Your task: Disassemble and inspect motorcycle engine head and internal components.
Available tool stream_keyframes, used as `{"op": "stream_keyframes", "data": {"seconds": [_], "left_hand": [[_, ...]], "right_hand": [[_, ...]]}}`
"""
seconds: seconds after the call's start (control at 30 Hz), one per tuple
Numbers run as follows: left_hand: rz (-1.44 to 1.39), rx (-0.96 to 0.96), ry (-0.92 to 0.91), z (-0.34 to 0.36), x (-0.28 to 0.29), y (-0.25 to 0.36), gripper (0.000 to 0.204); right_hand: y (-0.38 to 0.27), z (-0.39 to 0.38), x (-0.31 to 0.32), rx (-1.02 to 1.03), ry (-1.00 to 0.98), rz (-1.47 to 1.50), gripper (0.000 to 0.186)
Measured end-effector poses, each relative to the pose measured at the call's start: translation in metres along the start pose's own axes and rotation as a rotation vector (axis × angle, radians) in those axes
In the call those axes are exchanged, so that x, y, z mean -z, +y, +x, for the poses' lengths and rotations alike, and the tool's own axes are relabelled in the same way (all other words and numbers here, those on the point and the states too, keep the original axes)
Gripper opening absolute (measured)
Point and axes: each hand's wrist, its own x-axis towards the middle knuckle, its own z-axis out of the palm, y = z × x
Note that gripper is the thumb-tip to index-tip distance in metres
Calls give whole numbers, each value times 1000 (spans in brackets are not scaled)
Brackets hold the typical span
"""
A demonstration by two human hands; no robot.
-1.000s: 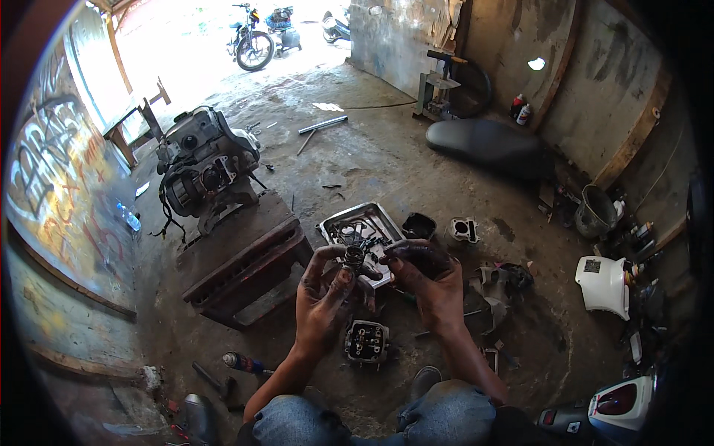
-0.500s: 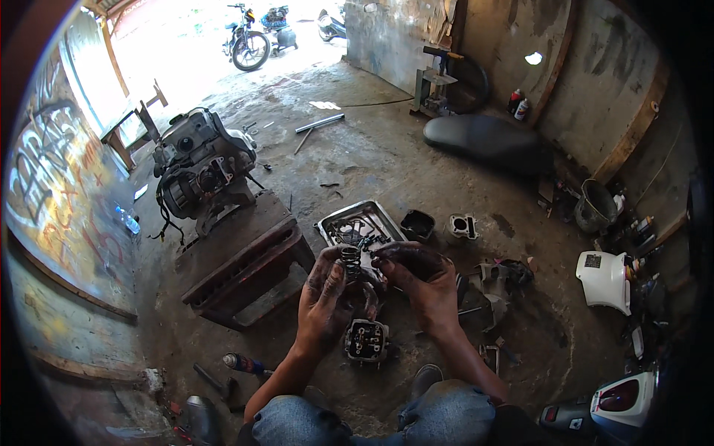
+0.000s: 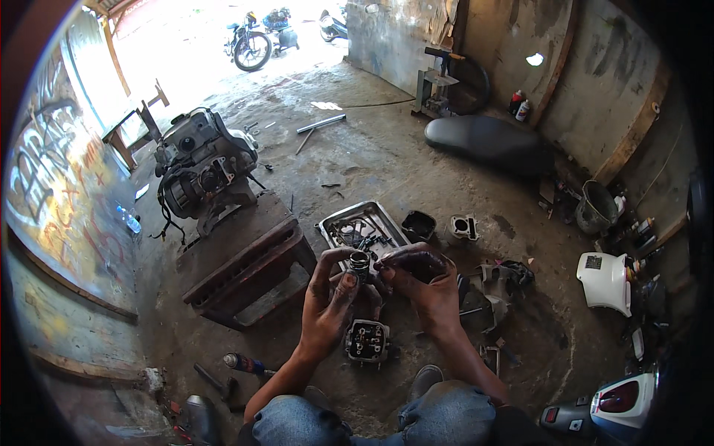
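My left hand (image 3: 325, 303) pinches a dark coil spring (image 3: 359, 262) between thumb and fingers. The spring stands roughly upright in front of me. Close beside its right side, my right hand (image 3: 425, 281) has thumb and fingertips pressed together; whatever they grip is too small and dark to make out. Both hands are blackened with grease. Below them, a cylinder head (image 3: 367, 340) lies on the floor between my feet. Beyond my hands sits a metal tray (image 3: 396, 227) holding several small dark parts and tools, partly hidden by my fingers.
Left of my hands stands a dark wooden bench (image 3: 245, 271), with an engine (image 3: 201, 160) at its far end. A black container (image 3: 418, 224) and a cylinder block (image 3: 463, 227) lie right of the tray. A motorcycle seat (image 3: 483, 141) rests farther back; a spray can (image 3: 244, 363) lies near left.
My left hand has shifted slightly right with the spring, which now shows at a different angle, its top end facing up more. My right hand remains almost in place, still pinching.
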Motion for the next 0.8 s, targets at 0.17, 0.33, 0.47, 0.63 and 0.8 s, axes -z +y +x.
{"op": "stream_keyframes", "data": {"seconds": [0.17, 0.33, 0.47, 0.63, 0.8], "left_hand": [[73, -31, -92, 1, 1, 1, 28], [161, -23, -76, -1, 1, 3, 28], [190, -58, -69, -1, -2, 2, 29], [286, -54, -73, -1, -1, -1, 30], [257, -32, -37, -2, -5, -2, 30]], "right_hand": [[3, 1, 2, 51, -36, 33, 20], [-7, -2, -2, 36, -14, -32, 20], [-1, -2, 0, 105, -9, -121, 20], [2, -4, -6, 150, 41, -81, 17], [13, -3, -7, 205, 51, -52, 18]]}}
